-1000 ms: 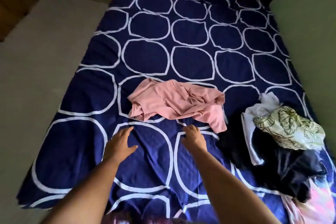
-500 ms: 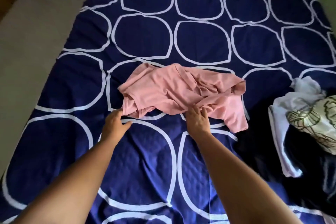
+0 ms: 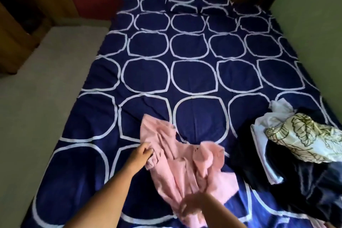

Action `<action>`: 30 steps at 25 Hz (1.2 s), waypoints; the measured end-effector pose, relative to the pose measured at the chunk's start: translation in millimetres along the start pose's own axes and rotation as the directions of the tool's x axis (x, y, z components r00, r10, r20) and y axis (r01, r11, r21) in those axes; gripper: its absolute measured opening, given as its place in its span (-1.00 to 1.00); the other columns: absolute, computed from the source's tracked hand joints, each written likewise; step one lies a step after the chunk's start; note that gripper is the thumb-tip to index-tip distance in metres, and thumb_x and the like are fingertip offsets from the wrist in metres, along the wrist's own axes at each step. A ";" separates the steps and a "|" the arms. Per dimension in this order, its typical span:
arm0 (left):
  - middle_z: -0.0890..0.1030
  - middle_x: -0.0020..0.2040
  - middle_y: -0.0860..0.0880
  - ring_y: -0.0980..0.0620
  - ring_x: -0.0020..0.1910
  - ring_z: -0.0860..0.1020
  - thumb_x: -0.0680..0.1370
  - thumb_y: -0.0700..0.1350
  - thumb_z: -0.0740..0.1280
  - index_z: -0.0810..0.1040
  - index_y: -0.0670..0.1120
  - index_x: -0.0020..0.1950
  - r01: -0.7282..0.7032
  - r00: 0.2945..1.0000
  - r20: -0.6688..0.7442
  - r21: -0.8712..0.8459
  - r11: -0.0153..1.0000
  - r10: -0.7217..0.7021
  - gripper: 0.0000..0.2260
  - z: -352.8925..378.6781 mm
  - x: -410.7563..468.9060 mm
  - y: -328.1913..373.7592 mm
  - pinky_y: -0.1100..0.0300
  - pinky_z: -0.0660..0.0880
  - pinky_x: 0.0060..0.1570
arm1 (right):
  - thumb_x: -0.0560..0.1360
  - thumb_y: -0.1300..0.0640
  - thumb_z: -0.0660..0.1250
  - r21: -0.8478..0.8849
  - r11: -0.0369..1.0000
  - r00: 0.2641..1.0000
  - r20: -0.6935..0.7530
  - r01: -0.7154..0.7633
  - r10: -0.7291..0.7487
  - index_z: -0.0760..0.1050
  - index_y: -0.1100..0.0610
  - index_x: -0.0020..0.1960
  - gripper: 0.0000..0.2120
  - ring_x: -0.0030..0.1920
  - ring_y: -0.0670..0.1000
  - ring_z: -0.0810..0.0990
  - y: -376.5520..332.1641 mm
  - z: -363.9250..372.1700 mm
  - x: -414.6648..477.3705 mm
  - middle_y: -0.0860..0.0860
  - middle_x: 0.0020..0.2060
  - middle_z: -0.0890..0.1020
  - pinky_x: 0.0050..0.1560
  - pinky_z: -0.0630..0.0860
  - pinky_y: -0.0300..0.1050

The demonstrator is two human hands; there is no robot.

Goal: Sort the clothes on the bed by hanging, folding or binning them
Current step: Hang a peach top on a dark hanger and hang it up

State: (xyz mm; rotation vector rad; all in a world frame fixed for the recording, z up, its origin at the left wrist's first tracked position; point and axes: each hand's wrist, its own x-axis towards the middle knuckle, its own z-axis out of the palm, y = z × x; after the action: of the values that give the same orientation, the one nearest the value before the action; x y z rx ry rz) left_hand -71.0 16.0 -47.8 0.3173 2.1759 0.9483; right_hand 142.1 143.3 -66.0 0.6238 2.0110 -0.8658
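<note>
Pink top (image 3: 177,168) lies crumpled on the bed (image 3: 192,79); left hand (image 3: 141,153) pinches its edge, right hand (image 3: 192,207) (blurred) grips its near end.

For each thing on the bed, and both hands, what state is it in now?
pink garment: crumpled, not folded.
left hand: pinches the garment's left edge.
right hand: blurred, seems to grip its near end.
leaf-print cloth: bunched on top of the pile.
white cloth: rumpled, partly under the leaf-print cloth.
dark clothes: heaped, unfolded.

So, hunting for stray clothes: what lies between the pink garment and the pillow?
In the head view, nothing: only bare navy bedspread stretches from the pink garment to the pillow.
</note>
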 end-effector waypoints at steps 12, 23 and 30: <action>0.67 -0.24 0.10 0.21 -0.21 0.60 0.51 -0.30 0.34 0.60 -0.21 0.09 -0.300 0.784 0.529 -0.138 0.944 0.326 -0.83 -104.5 -106.7 172.0 0.40 0.48 -0.10 | 0.53 0.26 0.14 -0.062 0.957 0.853 -0.440 0.283 -0.281 0.34 0.05 0.41 -0.54 0.19 0.01 0.48 -140.0 -156.9 -155.5 0.02 0.28 0.50 0.10 0.37 -0.18; 0.66 -0.24 0.09 0.22 -0.23 0.58 0.38 -0.01 0.52 0.68 0.02 -0.15 -0.587 0.758 0.154 -0.259 0.767 0.633 -0.90 -126.8 -175.2 205.1 0.37 0.51 -0.14 | 0.49 0.10 0.37 0.093 0.922 0.441 -0.893 0.376 -0.090 0.57 0.00 -0.27 -0.84 -0.24 -0.03 0.50 -96.2 -177.3 -256.3 -0.07 -0.36 0.54 -0.24 0.38 -0.23; 0.57 0.19 0.03 0.02 0.20 0.53 0.24 0.21 0.55 0.50 -0.05 0.32 -0.564 0.797 0.120 0.498 0.658 0.592 -0.28 -94.2 -209.9 184.7 0.25 0.38 0.11 | 0.51 0.17 0.30 0.043 0.810 0.205 -0.974 0.585 -0.097 0.65 0.10 -0.01 -0.85 -0.21 -0.07 0.57 -88.3 -158.9 -328.8 -0.05 -0.23 0.66 -0.16 0.47 -0.21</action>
State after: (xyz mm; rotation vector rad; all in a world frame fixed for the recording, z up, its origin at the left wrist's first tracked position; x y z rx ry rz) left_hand -1.2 -5.7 238.0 1.3363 2.3938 0.6599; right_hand 174.4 172.1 307.2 1.1415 3.2346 -1.4566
